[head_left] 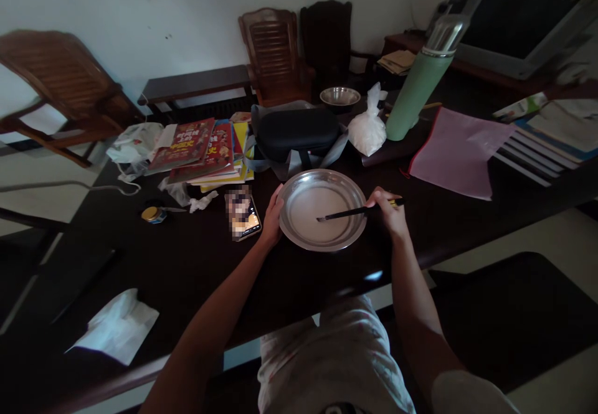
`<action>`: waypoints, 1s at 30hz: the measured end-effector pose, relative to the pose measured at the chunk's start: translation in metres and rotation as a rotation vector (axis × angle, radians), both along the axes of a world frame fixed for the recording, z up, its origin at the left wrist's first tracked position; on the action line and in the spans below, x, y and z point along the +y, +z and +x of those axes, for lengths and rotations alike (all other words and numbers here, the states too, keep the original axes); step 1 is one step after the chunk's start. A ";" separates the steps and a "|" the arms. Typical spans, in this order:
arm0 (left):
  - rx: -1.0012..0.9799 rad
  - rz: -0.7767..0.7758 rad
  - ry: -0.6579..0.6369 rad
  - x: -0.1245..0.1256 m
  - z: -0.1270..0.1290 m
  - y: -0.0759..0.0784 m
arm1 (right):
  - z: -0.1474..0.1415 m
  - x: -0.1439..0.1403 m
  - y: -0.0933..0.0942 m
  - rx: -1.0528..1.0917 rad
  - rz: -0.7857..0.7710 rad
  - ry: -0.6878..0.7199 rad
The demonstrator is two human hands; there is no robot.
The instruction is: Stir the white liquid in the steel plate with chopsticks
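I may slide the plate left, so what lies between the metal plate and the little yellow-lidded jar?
In the head view, the left hand on the metal plate rim, then a phone; beyond it bare dark table up to the jar.

The table (196, 264) carries one steel plate (322, 209), one small steel bowl (339, 96), one green flask (420, 81), one phone (243, 215), one dark case (297, 130), one pink folder (455, 152), one small jar (153, 214), two stacks of books (205, 146) (551, 137). Three wooden chairs (275, 53) stand behind.

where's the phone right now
In the head view the phone lies on the dark table, just left of the left hand gripping the metal plate, in front of the stack of books.
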State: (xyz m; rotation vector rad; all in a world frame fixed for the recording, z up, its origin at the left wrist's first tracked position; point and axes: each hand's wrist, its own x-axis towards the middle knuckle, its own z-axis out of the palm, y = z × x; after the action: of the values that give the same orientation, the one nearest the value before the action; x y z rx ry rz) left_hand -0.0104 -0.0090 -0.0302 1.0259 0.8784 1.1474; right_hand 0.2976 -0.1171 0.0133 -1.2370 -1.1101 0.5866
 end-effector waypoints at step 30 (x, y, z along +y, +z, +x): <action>0.015 0.011 -0.002 -0.002 -0.001 0.003 | 0.000 -0.001 0.002 -0.026 -0.022 0.034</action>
State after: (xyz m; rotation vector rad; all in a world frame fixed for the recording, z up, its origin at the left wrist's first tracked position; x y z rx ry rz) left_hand -0.0111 -0.0109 -0.0271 1.0449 0.8835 1.1459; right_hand 0.2972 -0.1185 0.0149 -1.2501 -1.1512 0.6118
